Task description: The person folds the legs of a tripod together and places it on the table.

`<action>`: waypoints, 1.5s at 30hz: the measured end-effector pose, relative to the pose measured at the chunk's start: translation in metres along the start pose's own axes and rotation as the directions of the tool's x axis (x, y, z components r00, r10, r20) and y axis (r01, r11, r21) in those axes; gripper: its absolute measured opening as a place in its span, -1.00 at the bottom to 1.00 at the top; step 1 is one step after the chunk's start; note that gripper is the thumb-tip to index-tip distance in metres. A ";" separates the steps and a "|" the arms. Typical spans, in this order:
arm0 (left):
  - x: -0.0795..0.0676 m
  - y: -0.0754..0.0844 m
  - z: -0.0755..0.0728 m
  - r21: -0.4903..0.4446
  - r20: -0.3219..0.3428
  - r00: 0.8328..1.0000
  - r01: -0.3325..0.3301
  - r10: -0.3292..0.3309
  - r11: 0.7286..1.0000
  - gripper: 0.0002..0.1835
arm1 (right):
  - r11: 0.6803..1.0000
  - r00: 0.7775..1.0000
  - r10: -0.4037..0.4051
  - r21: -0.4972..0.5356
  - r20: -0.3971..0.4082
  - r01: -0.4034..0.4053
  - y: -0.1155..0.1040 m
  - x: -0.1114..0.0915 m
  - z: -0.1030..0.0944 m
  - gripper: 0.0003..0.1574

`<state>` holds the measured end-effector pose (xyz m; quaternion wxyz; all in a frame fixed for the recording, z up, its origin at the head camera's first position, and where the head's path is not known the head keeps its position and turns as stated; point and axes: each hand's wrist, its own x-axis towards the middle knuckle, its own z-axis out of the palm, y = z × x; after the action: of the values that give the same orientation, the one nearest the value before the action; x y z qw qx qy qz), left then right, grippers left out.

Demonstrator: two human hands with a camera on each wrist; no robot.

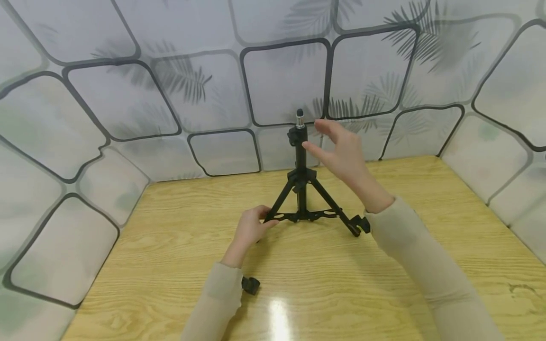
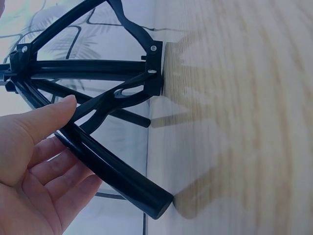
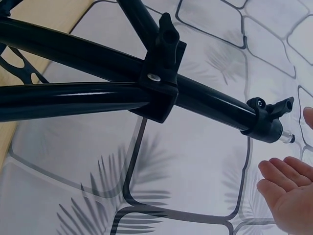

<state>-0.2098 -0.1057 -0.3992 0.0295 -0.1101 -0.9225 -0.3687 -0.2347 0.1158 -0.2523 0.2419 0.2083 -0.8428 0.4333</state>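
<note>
A black tripod stand [image 1: 301, 158] stands upright on the table with its legs spread. It has a silver tip with a black cap at the top and clamp knobs [image 3: 168, 39] along its column. My left hand [image 1: 249, 227] grips one leg [image 2: 117, 169] low down, thumb on one side and fingers behind it. Beside the top of the column, my right hand [image 1: 345, 151] is held in the air, thumb and fingers spread apart. In the right wrist view, a gap shows between that hand [image 3: 288, 196] and the silver tip [image 3: 287, 137].
The wooden table [image 1: 179, 246] meets a patterned cloth backdrop [image 1: 222, 94] behind and at both sides. Small black pieces show by the left sleeve [image 1: 223, 289] and by the right sleeve [image 1: 401, 227].
</note>
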 end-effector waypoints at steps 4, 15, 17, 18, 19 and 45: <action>0.000 -0.001 -0.001 -0.002 0.006 1.000 0.009 -0.009 1.000 -0.66 | 1.000 1.000 0.010 0.016 -0.008 -0.010 -0.002 0.005 0.000 -0.36; -0.001 -0.004 -0.002 0.008 0.004 1.000 0.020 -0.020 1.000 -0.67 | 0.994 0.997 0.060 0.084 0.043 -0.063 -0.002 0.022 0.005 -0.39; -0.002 -0.004 -0.002 0.006 0.005 1.000 0.022 -0.022 1.000 -0.66 | 0.993 0.996 0.076 0.089 0.049 -0.080 -0.001 0.024 0.006 -0.41; -0.002 -0.005 -0.002 0.003 0.004 1.000 0.022 -0.022 1.000 -0.66 | 0.991 0.995 0.082 0.101 0.052 -0.087 -0.001 0.025 0.007 -0.43; -0.002 -0.005 -0.002 0.001 0.002 1.000 0.021 -0.021 1.000 -0.66 | 0.990 0.994 0.091 0.107 0.056 -0.097 -0.001 0.026 0.008 -0.44; 0.001 0.001 -0.001 -0.002 -0.082 0.997 0.010 -0.010 1.000 -0.70 | 0.977 0.986 0.151 0.142 0.074 -0.160 -0.002 0.031 0.012 -0.66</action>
<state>-0.2103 -0.1054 -0.3978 0.0654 -0.0901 -0.9208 -0.3737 -0.2609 0.1002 -0.2389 0.1646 0.1725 -0.8294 0.5052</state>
